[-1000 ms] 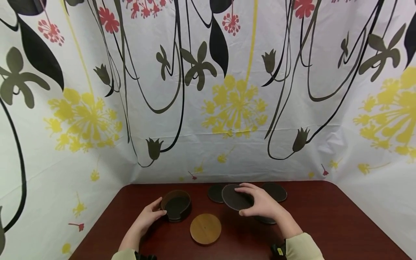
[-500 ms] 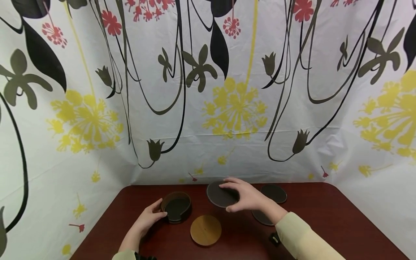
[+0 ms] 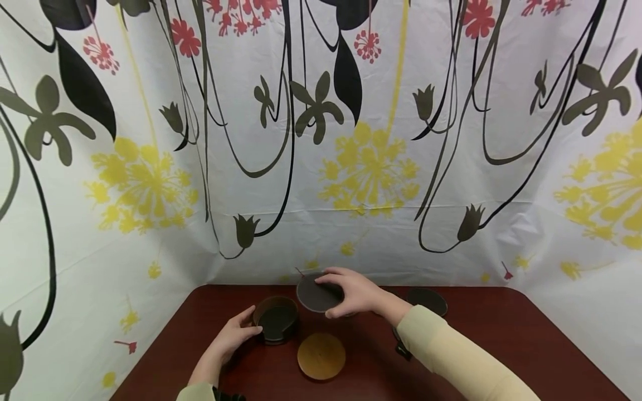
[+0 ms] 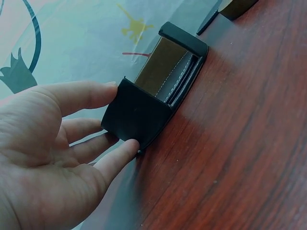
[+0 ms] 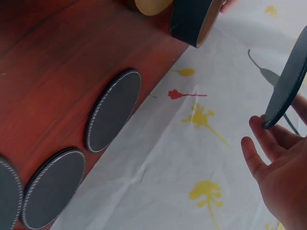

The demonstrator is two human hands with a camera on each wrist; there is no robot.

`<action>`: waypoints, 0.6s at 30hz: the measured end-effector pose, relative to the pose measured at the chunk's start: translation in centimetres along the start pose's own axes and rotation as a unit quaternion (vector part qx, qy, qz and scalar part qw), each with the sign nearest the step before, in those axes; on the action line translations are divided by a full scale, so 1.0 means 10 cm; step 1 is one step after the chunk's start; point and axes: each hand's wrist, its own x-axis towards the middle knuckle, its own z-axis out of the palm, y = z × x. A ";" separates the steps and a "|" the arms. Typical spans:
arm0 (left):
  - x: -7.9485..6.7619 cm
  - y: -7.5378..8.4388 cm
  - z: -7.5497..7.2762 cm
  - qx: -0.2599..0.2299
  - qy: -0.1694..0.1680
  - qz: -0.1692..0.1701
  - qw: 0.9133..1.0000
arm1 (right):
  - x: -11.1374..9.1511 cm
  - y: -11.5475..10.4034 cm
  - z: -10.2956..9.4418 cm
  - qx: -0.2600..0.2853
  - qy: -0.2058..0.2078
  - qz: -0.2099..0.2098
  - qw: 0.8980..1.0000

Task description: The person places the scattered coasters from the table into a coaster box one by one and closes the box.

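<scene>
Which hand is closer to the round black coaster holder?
The left hand. Its fingertips touch the side of the round black coaster holder. The right hand is apart from it, off to its right, holding a dark coaster in the air.

1. Round holder [image 4: 136, 117]: black outside, brown inside, notch cut in the wall, stitching visible through it. Sits upright; our left fingers [image 4: 88, 93] grip its outer wall.
2. Coaster [image 3: 313, 294]: thin, dark grey, round. We've got it raised and tilted in our right fingers [image 5: 268, 141], apart from the holder.
</scene>
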 end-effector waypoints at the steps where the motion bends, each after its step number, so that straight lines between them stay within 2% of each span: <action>1: 0.00 -0.01 0.00 0.001 0.001 0.002 1.000 | 0.05 0.00 0.01 0.002 -0.001 -0.002 1.000; 10: 0.00 -0.02 -0.01 0.002 0.004 0.003 1.000 | 0.41 -0.06 0.06 -0.011 -0.008 -0.007 1.000; 18: -0.01 -0.02 -0.01 0.002 0.004 0.008 1.000 | 0.59 -0.10 0.15 -0.012 -0.012 -0.010 1.000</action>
